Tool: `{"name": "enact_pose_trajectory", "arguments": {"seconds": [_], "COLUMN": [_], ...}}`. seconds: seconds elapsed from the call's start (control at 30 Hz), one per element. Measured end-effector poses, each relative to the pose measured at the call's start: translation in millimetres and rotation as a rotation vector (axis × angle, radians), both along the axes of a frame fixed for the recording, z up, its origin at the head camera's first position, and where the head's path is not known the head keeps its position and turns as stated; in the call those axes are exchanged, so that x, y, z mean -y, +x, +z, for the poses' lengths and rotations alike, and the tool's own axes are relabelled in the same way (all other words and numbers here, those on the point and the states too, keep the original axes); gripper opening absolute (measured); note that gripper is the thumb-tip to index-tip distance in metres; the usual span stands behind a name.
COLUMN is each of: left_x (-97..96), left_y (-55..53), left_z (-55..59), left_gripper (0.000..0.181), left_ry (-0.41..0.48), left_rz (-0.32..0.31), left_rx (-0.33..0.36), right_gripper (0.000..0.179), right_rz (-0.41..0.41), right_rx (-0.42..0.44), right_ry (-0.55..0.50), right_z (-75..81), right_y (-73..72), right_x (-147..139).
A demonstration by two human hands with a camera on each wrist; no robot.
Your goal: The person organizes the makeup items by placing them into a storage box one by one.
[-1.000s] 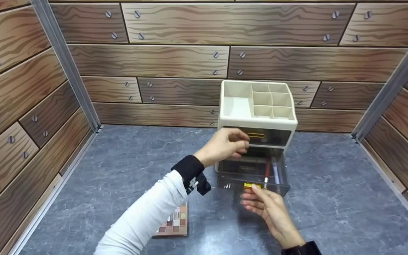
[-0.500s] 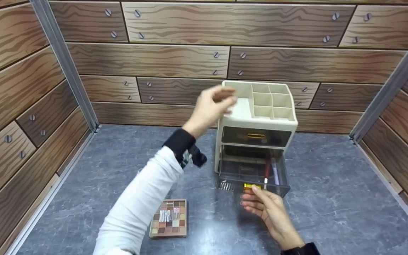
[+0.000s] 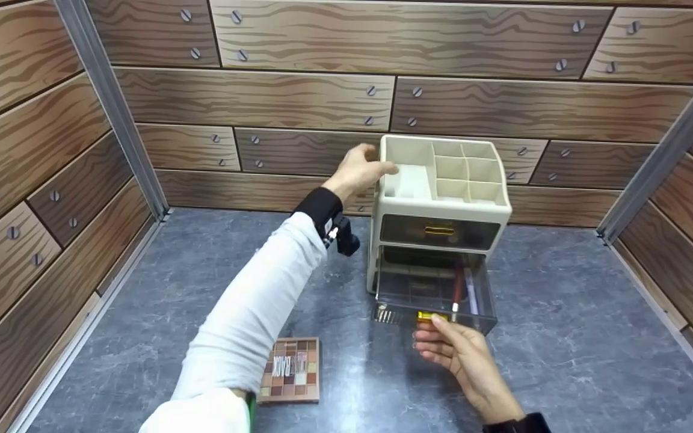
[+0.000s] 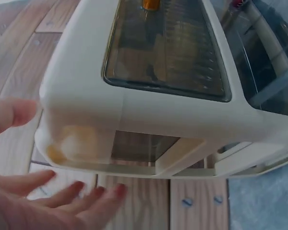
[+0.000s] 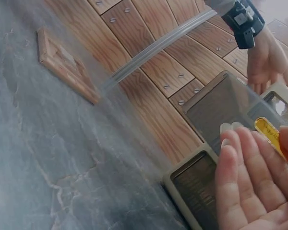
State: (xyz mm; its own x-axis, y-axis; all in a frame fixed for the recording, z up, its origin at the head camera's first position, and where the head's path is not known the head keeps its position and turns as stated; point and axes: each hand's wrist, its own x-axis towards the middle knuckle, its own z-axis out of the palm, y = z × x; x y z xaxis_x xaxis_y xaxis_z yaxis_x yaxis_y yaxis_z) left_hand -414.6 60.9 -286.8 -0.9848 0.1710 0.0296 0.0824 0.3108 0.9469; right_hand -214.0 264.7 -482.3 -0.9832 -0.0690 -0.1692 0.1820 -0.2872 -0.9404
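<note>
A cream desktop organizer (image 3: 446,207) with a divided open top stands near the back wall. Its middle smoky clear drawer (image 3: 397,305) is pulled out, with a red stick (image 3: 458,285) and a pale purple one (image 3: 471,291) inside. With thumb and forefinger, my right hand (image 3: 467,358) pinches that drawer's gold handle (image 3: 428,316); its other fingers stay loosely extended. My left hand (image 3: 358,171) is at the organizer's upper left edge, thumb over the rim. In the left wrist view its fingers (image 4: 93,201) are spread beside the side wall; contact is unclear.
An eyeshadow palette (image 3: 298,370) lies on the grey marbled tabletop (image 3: 202,288), partly behind the left sleeve. Above the pulled-out drawer, another dark drawer (image 3: 406,231) is closed. Wood-patterned panels (image 3: 298,99) enclose the back and sides.
My left hand has moved up and back from above the pulled-out drawer to the organizer's upper left edge. The right hand keeps its pinch on the handle, and the drawer stays out.
</note>
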Motion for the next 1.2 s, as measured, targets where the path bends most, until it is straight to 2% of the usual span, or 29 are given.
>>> {"name": "enact_pose_trajectory", "arguments": {"seconds": [0.07, 0.13, 0.23, 0.3, 0.43, 0.57, 0.83, 1.03, 1.2], "left_x": [-1.8, -3.0, -2.8, -2.4, -4.5, -10.5, -11.0, -12.0, -11.8], "left_y": [-3.8, -7.7, -13.9, -16.9, -18.9, -19.5, -18.1, -15.3, -16.4], "left_z": [0.9, 1.7, 0.4, -2.3, -8.6, -11.9, -15.9, -18.1, -13.0], "left_gripper": [0.075, 0.069, 0.058, 0.055, 0.062, 0.064, 0.062, 0.061, 0.062], "left_ry": [0.004, 0.025, 0.034, 0.031, 0.008, -0.003, 0.007, 0.026, 0.019], "left_rz": [-0.039, -0.086, -0.149, -0.183, -0.237, -0.273, -0.289, -0.296, -0.302], "left_rx": [0.127, 0.261, 0.421, 0.507, 0.609, 0.633, 0.644, 0.638, 0.607], "right_gripper": [0.025, 0.025, 0.024, 0.024, 0.025, 0.026, 0.028, 0.029, 0.028], "right_rz": [0.010, 0.019, 0.041, 0.063, 0.106, 0.115, 0.078, -0.011, -0.087], "right_rx": [0.010, 0.017, 0.021, 0.020, 0.024, 0.015, 0.044, 0.053, 0.036], "right_ry": [0.000, -0.004, -0.007, -0.012, -0.017, -0.020, -0.057, -0.088, -0.092], "right_z": [1.0, 2.0, 2.9, 2.9, 3.7, 5.7, 3.1, 3.0, 7.8], "right_y": [0.5, 0.7, 0.8, 1.0, 2.0, 1.5, 3.1, 3.3, -3.2], "right_x": [-0.5, -0.6, -0.4, -0.6, -2.2, -4.0, -0.7, 4.6, 8.0]}}
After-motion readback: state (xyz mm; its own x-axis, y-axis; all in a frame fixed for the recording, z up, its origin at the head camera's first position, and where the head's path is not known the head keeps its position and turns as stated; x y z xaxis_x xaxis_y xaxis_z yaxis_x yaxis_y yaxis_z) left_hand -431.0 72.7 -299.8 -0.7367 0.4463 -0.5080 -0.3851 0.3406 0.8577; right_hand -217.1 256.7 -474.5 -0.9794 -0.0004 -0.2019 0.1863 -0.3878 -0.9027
